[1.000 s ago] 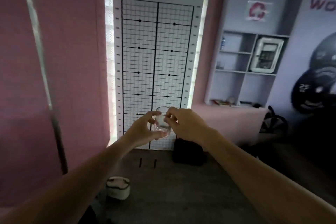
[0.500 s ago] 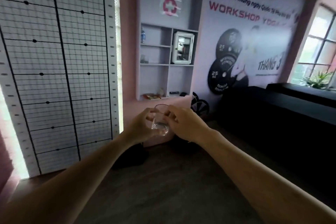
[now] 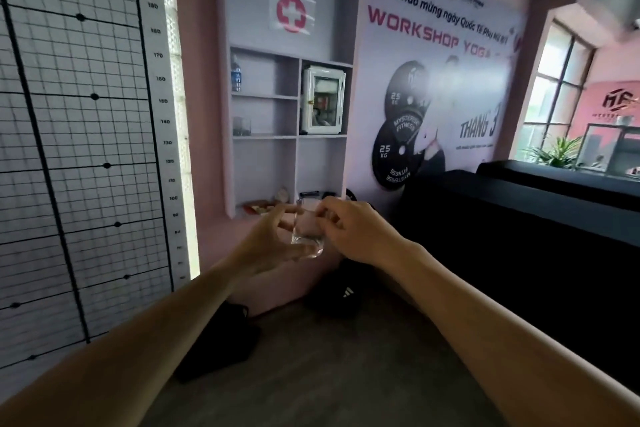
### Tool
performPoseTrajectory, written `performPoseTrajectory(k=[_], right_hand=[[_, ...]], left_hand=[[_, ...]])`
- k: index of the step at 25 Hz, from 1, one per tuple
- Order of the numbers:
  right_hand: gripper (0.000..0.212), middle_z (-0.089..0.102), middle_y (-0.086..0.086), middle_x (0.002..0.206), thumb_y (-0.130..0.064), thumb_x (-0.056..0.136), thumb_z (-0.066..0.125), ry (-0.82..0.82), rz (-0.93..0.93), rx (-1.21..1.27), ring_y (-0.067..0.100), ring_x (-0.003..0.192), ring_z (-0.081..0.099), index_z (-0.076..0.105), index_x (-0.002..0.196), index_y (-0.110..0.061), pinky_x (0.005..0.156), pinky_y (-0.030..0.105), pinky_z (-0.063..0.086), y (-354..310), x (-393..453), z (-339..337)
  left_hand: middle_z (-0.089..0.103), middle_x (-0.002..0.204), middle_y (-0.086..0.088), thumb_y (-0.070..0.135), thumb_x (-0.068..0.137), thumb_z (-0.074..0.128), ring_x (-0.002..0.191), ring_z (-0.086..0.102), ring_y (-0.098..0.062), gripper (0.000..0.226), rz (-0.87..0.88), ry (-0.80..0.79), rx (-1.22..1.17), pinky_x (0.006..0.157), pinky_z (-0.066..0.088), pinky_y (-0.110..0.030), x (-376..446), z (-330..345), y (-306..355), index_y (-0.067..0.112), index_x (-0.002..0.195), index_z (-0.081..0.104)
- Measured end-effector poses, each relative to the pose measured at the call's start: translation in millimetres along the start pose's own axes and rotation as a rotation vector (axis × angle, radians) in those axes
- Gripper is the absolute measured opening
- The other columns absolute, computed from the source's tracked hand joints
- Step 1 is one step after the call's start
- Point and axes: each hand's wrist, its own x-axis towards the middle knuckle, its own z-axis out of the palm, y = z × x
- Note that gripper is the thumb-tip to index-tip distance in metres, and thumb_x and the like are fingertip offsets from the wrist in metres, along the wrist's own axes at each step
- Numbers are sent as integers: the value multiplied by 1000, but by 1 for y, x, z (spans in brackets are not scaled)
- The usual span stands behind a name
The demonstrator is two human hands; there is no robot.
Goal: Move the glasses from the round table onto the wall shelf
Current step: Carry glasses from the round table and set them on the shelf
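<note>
Here you carry one clear glass upright in mid-air in front of you, below the wall shelf on the far wall. Your left hand cups its left side with fingers spread loosely along the wall, while your right hand pinches the rim and right side, probably so the smooth tumbler cannot slip. It looks short, transparent, thick-bottomed and empty. Another glass already seems to stand in a left shelf compartment.
</note>
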Motion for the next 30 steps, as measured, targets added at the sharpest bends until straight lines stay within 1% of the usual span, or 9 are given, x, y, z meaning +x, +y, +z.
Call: performPoseTrajectory(k=[3, 5, 8, 12, 15, 19, 22, 27, 30], right_hand=[[18, 64, -11, 88, -33, 93, 56, 11, 16, 35, 10, 80, 61, 63, 108, -27, 74, 29, 50, 21, 49, 20], [18, 64, -11, 89, -33, 92, 56, 14, 18, 31, 10, 80, 61, 63, 108, -27, 75, 30, 51, 39, 78, 33], [16, 67, -8, 91, -32, 92, 54, 8, 27, 37, 14, 83, 62, 63, 105, -27, 79, 35, 52, 72, 124, 52], [14, 70, -4, 93, -37, 95, 53, -11, 30, 33, 16, 84, 64, 62, 102, -29, 79, 43, 54, 128, 192, 78], [12, 69, -6, 91, -36, 95, 54, 2, 12, 51, 14, 82, 64, 62, 101, -30, 78, 42, 55, 175, 245, 88], [10, 68, -7, 92, -36, 95, 53, -41, 9, 49, 12, 80, 63, 61, 101, -31, 75, 36, 56, 240, 326, 95], [9, 64, -12, 85, -33, 96, 54, -44, -31, 58, 6, 74, 58, 61, 102, -31, 67, 29, 50, 275, 378, 104], [8, 67, -1, 99, -29, 97, 53, -79, -76, 98, 15, 85, 62, 59, 102, -28, 79, 38, 56, 317, 444, 130], [6, 66, 0, 98, -30, 97, 53, -68, -96, 105, 17, 85, 62, 58, 100, -29, 77, 37, 55, 337, 488, 148]], left_hand=[[61, 106, 1, 52, 47, 95, 80, 72, -10, 68, -7, -23, -2, 56, 61, -34, 50, -14, -30, 55, 103, 56], [60, 107, 0, 49, 50, 95, 75, 73, -15, 65, -12, -30, -1, 54, 59, -30, 79, -16, -49, 55, 102, 56], [63, 104, -3, 38, 58, 94, 65, 74, -20, 63, -40, -37, 5, 53, 56, -24, 125, -14, -77, 48, 108, 56], [64, 105, -4, 29, 64, 92, 66, 74, -21, 64, -75, -41, 17, 56, 55, -22, 199, -6, -116, 36, 116, 57], [66, 105, -6, 27, 66, 92, 69, 74, -23, 60, -72, -24, 28, 56, 56, -23, 262, 4, -144, 32, 115, 57], [69, 105, -7, 33, 64, 91, 73, 74, -23, 61, -99, 0, 31, 58, 55, -24, 355, 15, -180, 37, 114, 56], [69, 103, -8, 25, 66, 92, 76, 73, -24, 63, -96, 33, 29, 58, 56, -26, 408, 17, -202, 32, 116, 54], [68, 105, -11, 15, 66, 92, 82, 73, -30, 66, -120, 62, 23, 66, 63, -43, 469, 10, -237, 21, 121, 55], [67, 106, -2, 24, 64, 93, 79, 74, -23, 68, -105, 92, 74, 60, 61, -30, 505, 1, -260, 26, 121, 55]])
